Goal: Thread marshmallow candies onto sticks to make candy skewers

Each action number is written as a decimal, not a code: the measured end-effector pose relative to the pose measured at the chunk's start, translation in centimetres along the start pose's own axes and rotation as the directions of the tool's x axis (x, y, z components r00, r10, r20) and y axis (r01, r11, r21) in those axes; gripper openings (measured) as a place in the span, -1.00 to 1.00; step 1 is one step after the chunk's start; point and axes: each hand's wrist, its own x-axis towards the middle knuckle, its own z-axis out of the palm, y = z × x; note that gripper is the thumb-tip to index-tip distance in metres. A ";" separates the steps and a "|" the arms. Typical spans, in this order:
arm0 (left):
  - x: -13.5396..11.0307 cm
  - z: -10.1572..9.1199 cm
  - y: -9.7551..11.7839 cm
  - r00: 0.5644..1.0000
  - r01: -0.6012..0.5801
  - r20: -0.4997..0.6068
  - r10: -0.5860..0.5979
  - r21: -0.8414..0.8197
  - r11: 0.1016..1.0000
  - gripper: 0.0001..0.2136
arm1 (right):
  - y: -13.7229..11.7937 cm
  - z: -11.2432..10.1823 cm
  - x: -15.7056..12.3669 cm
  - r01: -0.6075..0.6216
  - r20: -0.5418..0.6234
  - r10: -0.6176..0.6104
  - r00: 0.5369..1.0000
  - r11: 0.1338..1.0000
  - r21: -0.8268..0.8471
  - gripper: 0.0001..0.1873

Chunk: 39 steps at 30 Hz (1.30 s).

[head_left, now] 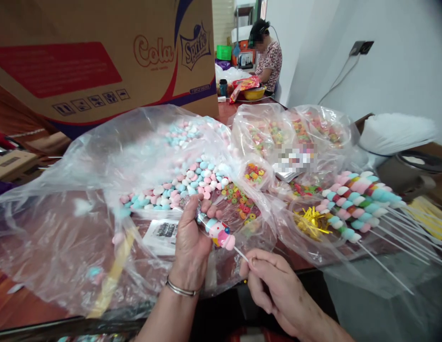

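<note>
My left hand, with a metal bangle at its wrist, curls its fingers round the upper part of a candy skewer. Pink, white and colourful pieces show on it, with something shiny and see-through near the fingers; its top end is partly hidden. Between thumb and fingers my right hand pinches the skewer's thin white stick just below the candy. Behind both hands lie loose pink, blue and white candies in a large clear plastic bag. Colourful ring candies lie just beyond the held skewer.
Finished-looking candy skewers are piled at the right, beside gold twist ties. Bags of ring candies stand behind. A large cardboard box rises at the back left. Another person sits at the far table end by a yellow bowl.
</note>
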 end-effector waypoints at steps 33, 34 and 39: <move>-3.1 0.0 -5.3 0.990 -0.122 0.103 0.098 0.263 0.957 -0.80 | 0.5 0.2 1.6 0.230 -0.015 -0.275 0.961 0.830 -0.509 -0.62; -3.4 -0.2 -5.7 0.992 -0.096 0.106 0.068 0.287 0.953 -0.80 | 0.4 0.3 1.8 0.234 -0.020 -0.279 0.960 0.841 -0.488 -0.62; -4.3 -1.4 -6.4 0.987 -0.133 0.143 0.070 0.496 0.858 -0.73 | -0.1 0.6 2.2 0.207 -0.057 -0.246 0.968 0.902 -0.379 -0.60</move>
